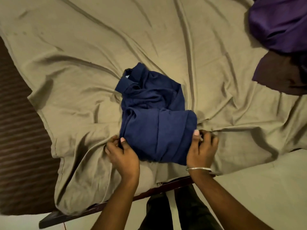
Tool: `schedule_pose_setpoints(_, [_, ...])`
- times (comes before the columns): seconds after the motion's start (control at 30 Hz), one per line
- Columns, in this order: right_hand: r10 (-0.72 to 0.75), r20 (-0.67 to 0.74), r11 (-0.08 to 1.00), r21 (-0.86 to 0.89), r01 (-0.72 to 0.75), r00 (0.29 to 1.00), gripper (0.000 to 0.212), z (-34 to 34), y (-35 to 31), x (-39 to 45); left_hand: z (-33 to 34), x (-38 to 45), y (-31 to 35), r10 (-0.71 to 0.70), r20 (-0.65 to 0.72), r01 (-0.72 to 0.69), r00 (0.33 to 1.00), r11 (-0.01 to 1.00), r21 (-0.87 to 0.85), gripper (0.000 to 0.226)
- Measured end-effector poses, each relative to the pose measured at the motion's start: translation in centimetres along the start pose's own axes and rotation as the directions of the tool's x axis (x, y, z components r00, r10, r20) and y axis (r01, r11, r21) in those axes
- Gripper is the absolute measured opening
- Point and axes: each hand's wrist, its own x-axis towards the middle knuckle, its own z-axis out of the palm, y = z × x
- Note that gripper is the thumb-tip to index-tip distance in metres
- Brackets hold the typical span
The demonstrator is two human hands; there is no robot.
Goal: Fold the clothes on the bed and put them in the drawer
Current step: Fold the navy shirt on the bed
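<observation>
A partly folded navy shirt (154,113) lies mid-bed on a rumpled tan sheet (83,55). The left hand (122,153) pinches its near-left corner; the right hand (201,146), with a bangle (198,168) at the wrist, grips its near-right edge. Purple clothes (279,25) lie far right.

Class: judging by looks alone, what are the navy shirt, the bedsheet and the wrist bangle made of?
Navy shirt: soft matte knit, probably cotton; it slumps in soft folds.
Bedsheet: thin tan woven cloth, faint sheen; long fine creases.
Bangle: metal, likely silver-toned; it glints.
</observation>
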Motion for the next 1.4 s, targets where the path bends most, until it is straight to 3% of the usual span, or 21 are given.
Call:
schedule_pose_setpoints(0.07, [0.046, -0.086, 0.999, 0.008, -0.045, 0.995, 0.052, -0.3, -0.6, -1.2, -0.9, -1.9, 0.8, 0.283, -0.053, -0.280, 0.958, 0.958, 0.054, 0.033])
schedule_pose_setpoints(0.13, [0.074, -0.062, 0.997, -0.019, -0.075, 0.995, 0.052, 0.2, -1.2, -3.0, -0.8, -3.7, 1.1, 0.551, 0.159, -0.572, 0.819, 0.803, 0.167, 0.040])
schedule_pose_setpoints(0.2, [0.013, -0.021, 0.997, -0.081, -0.015, 1.000, 0.055, 1.1, -1.4, -4.4, 0.6, -4.0, 0.6, 0.602, 0.471, -0.756, 0.645, 0.593, 0.277, 0.045])
schedule_pose_setpoints(0.23, [-0.015, -0.009, 0.994, -0.106, 0.014, 1.000, 0.058, 1.4, -1.3, -4.5, 1.6, -3.6, 0.5, 0.558, 0.553, -0.775, 0.619, 0.547, 0.317, 0.047])
schedule_pose_setpoints(0.33, [-0.166, -0.017, 0.970, -0.183, 0.160, 0.986, 0.052, 0.2, -0.8, -3.1, 3.6, -1.7, -0.5, 0.443, 0.577, -0.715, 0.686, 0.554, 0.426, 0.052])
schedule_pose_setpoints(0.4, [-0.288, -0.005, 0.931, -0.237, 0.279, 0.958, 0.040, -0.9, 0.4, -1.8, 4.1, -1.0, -1.4, 0.436, 0.578, -0.715, 0.690, 0.538, 0.447, 0.053])
schedule_pose_setpoints(0.43, [-0.280, 0.000, 0.929, -0.254, 0.271, 0.960, 0.038, -1.2, 1.0, -1.4, 4.2, -1.0, -1.7, 0.439, 0.581, -0.716, 0.685, 0.551, 0.428, 0.053])
schedule_pose_setpoints(0.57, [0.025, -0.034, 0.975, -0.220, -0.032, 0.999, 0.055, 0.4, 1.4, -1.0, 4.1, -0.9, -2.4, 0.467, 0.544, -0.687, 0.697, 0.652, 0.320, 0.055])
schedule_pose_setpoints(0.67, [0.006, -0.041, 0.991, -0.135, -0.011, 0.999, 0.058, 0.4, -0.1, -0.7, 3.7, -0.2, -2.4, 0.495, 0.513, -0.677, 0.701, 0.688, 0.261, 0.053])
schedule_pose_setpoints(0.73, [-0.025, -0.005, 0.993, -0.113, 0.024, 1.000, 0.056, 0.1, -1.7, 0.2, 3.4, 0.1, -2.5, 0.542, 0.540, -0.740, 0.644, 0.620, 0.260, 0.052])
schedule_pose_setpoints(0.8, [-0.072, 0.087, 0.959, -0.269, 0.093, 0.994, 0.048, 0.5, -2.6, 1.3, 3.3, 0.3, -2.9, 0.563, 0.582, -0.796, 0.586, 0.535, 0.284, 0.054])
schedule_pose_setpoints(0.87, [-0.084, 0.150, 0.921, -0.365, 0.134, 0.985, 0.039, 1.2, -2.5, 2.8, 3.3, 0.3, -3.1, 0.554, 0.593, -0.799, 0.584, 0.521, 0.299, 0.057])
schedule_pose_setpoints(1.03, [0.207, 0.260, 0.878, -0.475, -0.062, 0.943, 0.041, 1.4, -1.4, 5.6, 3.7, 0.0, -1.2, 0.495, 0.505, -0.690, 0.708, 0.638, 0.342, 0.059])
schedule_pose_setpoints(1.13, [0.068, 0.164, 0.879, -0.477, 0.018, 0.984, 0.037, 1.1, -3.0, 4.8, 4.4, 0.7, 0.3, 0.460, 0.381, -0.595, 0.802, 0.673, 0.440, 0.052])
schedule_pose_setpoints(1.23, [0.029, 0.096, 0.907, -0.422, 0.014, 0.995, 0.063, 1.9, -3.9, 3.0, 4.8, 2.0, 0.4, 0.338, 0.333, -0.467, 0.880, 0.743, 0.480, 0.051])
schedule_pose_setpoints(1.3, [0.055, 0.138, 0.890, -0.455, 0.014, 0.989, 0.068, 2.6, -3.5, 1.9, 4.8, 2.7, 0.0, 0.293, 0.360, -0.441, 0.886, 0.772, 0.457, 0.052])
schedule_pose_setpoints(1.4, [0.065, 0.147, 0.903, -0.430, 0.005, 0.987, 0.053, 3.0, -2.1, 2.3, 4.7, 4.0, -0.5, 0.329, 0.367, -0.480, 0.870, 0.736, 0.477, 0.047])
